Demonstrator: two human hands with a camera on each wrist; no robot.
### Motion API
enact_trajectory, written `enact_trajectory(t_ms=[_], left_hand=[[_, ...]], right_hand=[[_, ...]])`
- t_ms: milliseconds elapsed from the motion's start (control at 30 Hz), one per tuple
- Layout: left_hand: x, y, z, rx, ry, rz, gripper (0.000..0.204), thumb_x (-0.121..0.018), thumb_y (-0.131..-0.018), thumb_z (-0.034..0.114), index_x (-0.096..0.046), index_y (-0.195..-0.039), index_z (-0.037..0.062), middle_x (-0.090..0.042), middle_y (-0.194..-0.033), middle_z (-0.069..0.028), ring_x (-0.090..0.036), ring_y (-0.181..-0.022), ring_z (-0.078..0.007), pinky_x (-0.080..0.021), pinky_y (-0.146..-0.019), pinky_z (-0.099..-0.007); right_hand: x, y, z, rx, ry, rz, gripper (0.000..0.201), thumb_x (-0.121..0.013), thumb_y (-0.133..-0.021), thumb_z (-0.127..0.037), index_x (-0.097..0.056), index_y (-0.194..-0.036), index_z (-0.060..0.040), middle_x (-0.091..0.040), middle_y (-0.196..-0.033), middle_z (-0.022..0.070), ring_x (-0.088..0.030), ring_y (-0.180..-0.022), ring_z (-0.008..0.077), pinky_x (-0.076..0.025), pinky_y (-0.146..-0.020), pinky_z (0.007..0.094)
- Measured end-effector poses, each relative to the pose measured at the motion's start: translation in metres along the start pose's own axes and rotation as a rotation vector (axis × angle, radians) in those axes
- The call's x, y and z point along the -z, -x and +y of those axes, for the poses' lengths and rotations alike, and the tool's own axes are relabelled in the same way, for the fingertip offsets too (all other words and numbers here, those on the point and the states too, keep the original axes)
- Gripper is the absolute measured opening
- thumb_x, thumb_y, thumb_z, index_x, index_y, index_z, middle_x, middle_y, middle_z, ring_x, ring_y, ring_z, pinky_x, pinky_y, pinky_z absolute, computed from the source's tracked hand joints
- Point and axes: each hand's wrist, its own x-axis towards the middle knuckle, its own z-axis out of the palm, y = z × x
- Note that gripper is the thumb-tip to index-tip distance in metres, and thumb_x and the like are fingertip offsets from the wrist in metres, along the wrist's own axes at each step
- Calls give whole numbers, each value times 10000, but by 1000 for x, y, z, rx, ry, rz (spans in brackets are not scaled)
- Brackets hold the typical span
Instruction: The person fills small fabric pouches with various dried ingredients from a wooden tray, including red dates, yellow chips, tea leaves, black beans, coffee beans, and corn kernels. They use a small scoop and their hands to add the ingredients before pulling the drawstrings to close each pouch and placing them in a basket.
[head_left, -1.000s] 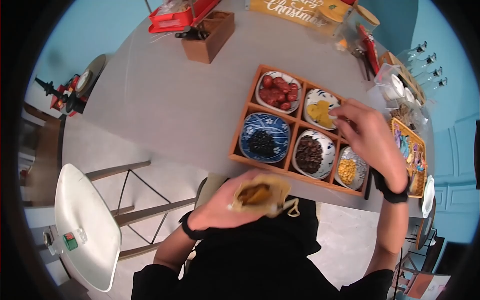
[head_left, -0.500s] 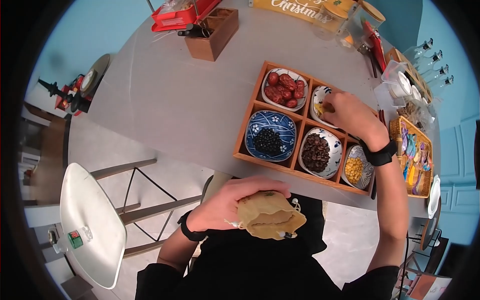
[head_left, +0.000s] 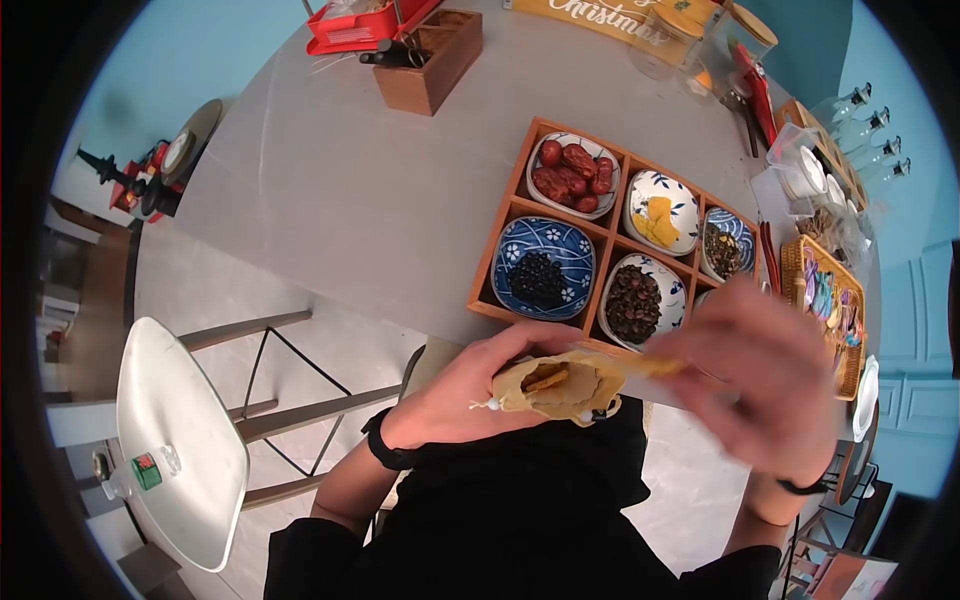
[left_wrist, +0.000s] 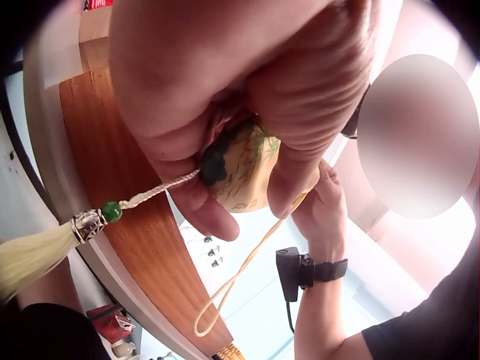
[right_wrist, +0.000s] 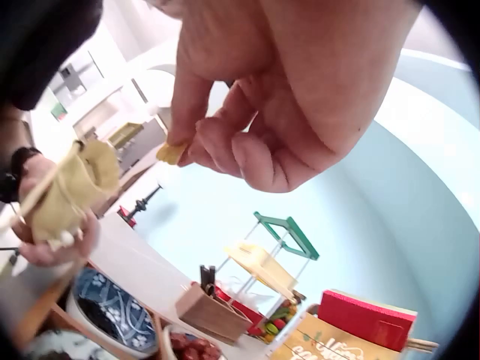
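The left hand point(head_left: 460, 395) grips a small cloth pouch point(head_left: 590, 378), its mouth spread and an orange-yellow piece visible inside. A cord with a green bead point(left_wrist: 112, 211) and pale tassel hangs from it. Thumb and fingers of the right hand point(head_left: 755, 375), blurred in the head view, pinch a yellow piece point(right_wrist: 171, 154) just right of the pouch's mouth. Beyond the hands a divided wooden tray point(head_left: 481, 290) holds bowls: red dates point(head_left: 574, 177), yellow pieces point(head_left: 655, 220), black beans point(head_left: 538, 279), dark brown bits point(head_left: 633, 304) and a dried mix point(head_left: 722, 248).
On the grey table point(head_left: 330, 170) stand a wooden box point(head_left: 430, 75) and a red tray point(head_left: 352, 30) at the back left. Glass jars point(head_left: 664, 45), bottles point(head_left: 868, 125) and a wicker basket point(head_left: 850, 300) line the right. A white chair point(head_left: 185, 450) stands at left.
The right hand has come back from the bowl of yellow pieces to the pouch, carrying one piece. The left hand has raised the pouch slightly towards the tray's near edge.
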Motion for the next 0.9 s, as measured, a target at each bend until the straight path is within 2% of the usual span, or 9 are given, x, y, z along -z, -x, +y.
enact_trajectory(t_ms=[67, 200, 300, 333, 400, 500, 700, 833, 900], left_hand=[[-3, -3, 1, 42, 61, -3, 656, -765, -776, 53, -445, -1348, 39, -577, -1240, -110, -574, -1149, -214, -452, -989, -332], [-10, -8, 22, 104, -2, -26, 624, -749, -806, 76, -441, -1347, 31, -566, -1254, -113, -569, -1156, -215, -450, -990, -334], [-11, -9, 24, 177, -72, -58, 594, -728, -831, 86, -437, -1344, 18, -552, -1272, -108, -559, -1164, -206, -452, -984, -340], [-10, -9, 16, 84, -10, -45, 585, -713, -842, 75, -429, -1350, 17, -565, -1255, -103, -570, -1136, -189, -464, -960, -331], [-7, -8, 15, -20, 48, -30, 576, -698, -853, 63, -421, -1355, 17, -578, -1237, -98, -581, -1109, -172, -476, -936, -321], [-4, -10, 23, 145, 448, -34, 442, -639, -911, 85, -475, -1315, 9, -623, -1162, -72, -601, -1033, -135, -491, -880, -291], [-13, -23, 28, 57, 143, 76, 293, -559, -985, 191, -581, -1208, 3, -661, -1076, -39, -617, -947, -100, -501, -831, -266], [-20, -27, 24, 52, 75, 152, 288, -535, -998, 202, -583, -1196, -1, -661, -1050, -29, -613, -941, -88, -503, -815, -254], [-28, -32, 20, 65, 310, 395, 281, -519, -1006, 208, -587, -1178, -4, -658, -1033, -21, -609, -923, -78, -501, -799, -245]], right_hand=[[-14, 3, -8, 133, 59, -193, 111, -708, -715, -96, -684, -820, -69, -518, -757, 47, -527, -628, 185, -408, -537, 315], [-36, -1, -4, 153, 180, -297, 112, -730, -722, -154, -655, -775, -90, -423, -749, 43, -535, -701, 201, -425, -562, 351], [-19, -1, -10, 80, 127, -370, 133, -708, -723, -127, -628, -754, -25, -505, -857, 103, -557, -768, 239, -468, -649, 323], [-14, 4, -6, 80, 132, -365, 133, -708, -723, -127, -628, -754, -25, -505, -857, 103, -557, -768, 239, -468, -649, 323], [-5, 23, 5, -73, -212, -44, 302, -775, -711, -125, -697, -983, -19, -577, -956, 93, -581, -832, 208, -464, -700, 278], [-19, 41, 23, -179, -473, 100, 508, -809, -694, -92, -656, -1173, -20, -611, -1000, 85, -588, -846, 176, -455, -718, 255], [-61, 65, 25, -236, -711, 193, 291, -732, -797, -21, -668, -1079, 15, -600, -877, 75, -568, -749, 136, -443, -643, 257], [-73, 70, 18, -482, -927, 368, 209, -639, -876, -6, -661, -1076, 47, -626, -762, 75, -586, -672, 124, -448, -593, 221], [-77, 72, 14, -603, -1062, 444, 230, -605, -905, -10, -641, -1124, 54, -634, -727, 77, -593, -649, 118, -452, -578, 209]])
